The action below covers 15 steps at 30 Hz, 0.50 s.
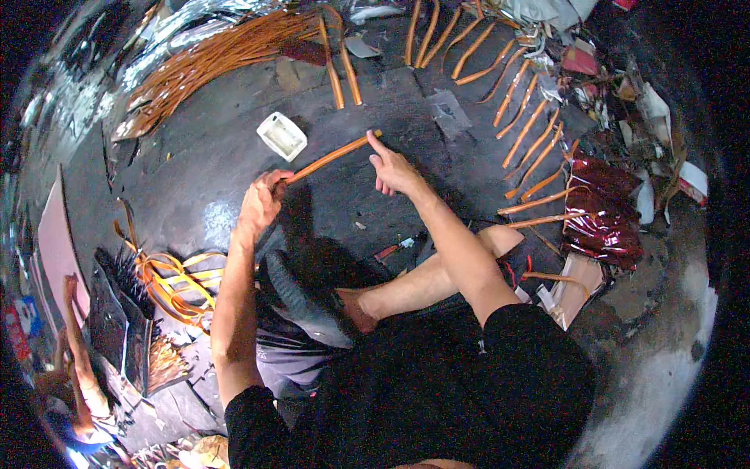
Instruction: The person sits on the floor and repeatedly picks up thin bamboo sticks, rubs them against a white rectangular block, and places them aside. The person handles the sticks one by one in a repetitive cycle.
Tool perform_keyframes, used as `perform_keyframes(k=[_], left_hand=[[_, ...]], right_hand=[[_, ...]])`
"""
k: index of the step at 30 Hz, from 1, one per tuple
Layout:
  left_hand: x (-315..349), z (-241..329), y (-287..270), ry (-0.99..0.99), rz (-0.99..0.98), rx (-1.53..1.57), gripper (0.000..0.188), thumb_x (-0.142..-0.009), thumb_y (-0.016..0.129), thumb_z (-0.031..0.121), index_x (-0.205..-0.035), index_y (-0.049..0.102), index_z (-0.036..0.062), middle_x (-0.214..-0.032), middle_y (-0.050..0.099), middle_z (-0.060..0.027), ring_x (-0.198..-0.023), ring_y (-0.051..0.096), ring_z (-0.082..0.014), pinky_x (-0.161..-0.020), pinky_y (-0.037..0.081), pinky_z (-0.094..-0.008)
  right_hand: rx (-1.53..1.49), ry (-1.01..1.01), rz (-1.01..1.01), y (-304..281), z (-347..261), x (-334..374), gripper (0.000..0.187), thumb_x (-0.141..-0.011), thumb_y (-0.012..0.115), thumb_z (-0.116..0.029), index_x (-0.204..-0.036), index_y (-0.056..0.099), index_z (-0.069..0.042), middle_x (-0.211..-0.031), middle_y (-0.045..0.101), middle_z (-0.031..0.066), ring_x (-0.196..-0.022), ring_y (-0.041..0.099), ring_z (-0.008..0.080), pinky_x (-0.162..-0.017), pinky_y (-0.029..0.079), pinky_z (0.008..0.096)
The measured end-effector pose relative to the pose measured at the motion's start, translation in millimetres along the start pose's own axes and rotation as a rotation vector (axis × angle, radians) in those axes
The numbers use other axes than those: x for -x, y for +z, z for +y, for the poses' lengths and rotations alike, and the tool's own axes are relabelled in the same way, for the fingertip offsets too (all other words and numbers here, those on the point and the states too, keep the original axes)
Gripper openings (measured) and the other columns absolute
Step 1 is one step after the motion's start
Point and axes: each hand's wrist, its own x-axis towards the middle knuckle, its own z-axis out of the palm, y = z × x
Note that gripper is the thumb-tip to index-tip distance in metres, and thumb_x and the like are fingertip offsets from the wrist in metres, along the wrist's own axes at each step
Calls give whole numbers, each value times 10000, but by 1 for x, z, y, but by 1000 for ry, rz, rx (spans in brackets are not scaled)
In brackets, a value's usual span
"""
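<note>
A narrow orange-brown strap lies slanted over the dark floor in front of me. My left hand is closed around its left end, fingers pinched together. At the opposite end, the extended index finger of my right hand touches the strap; the other fingers are loosely bent and grip nothing. Just beyond the strap, left of its middle, sits a small white rectangular dish. What the dish holds is too small to make out.
Several similar straps fan out along the right, some near a shiny dark red sheet. A large bundle of thin orange-brown strips lies far left. Yellow-orange bands are heaped near left; another person's arm shows beyond.
</note>
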Motion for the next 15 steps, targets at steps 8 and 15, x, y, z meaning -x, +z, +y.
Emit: perform_keyframes(k=[8, 15], left_hand=[[30, -29, -52, -348, -251, 259, 216, -782, 522, 8, -944, 663, -12, -740, 635, -28, -676, 590, -129, -632, 469, -275], [47, -74, -23, -374, -151, 676, 186, -794, 588, 70, -964, 640, 15, -856, 663, -53, -759, 606, -142, -674, 480, -288]], right_hand=[[458, -431, -128, 149, -30, 1, 636, -908, 444, -112, -1488, 184, -135, -709, 612, 283, -652, 611, 465, -593, 480, 555], [296, -666, 361, 124, -75, -14, 268, -847, 653, -236, -1058, 629, -73, -908, 657, 147, -753, 657, 298, -659, 520, 410]])
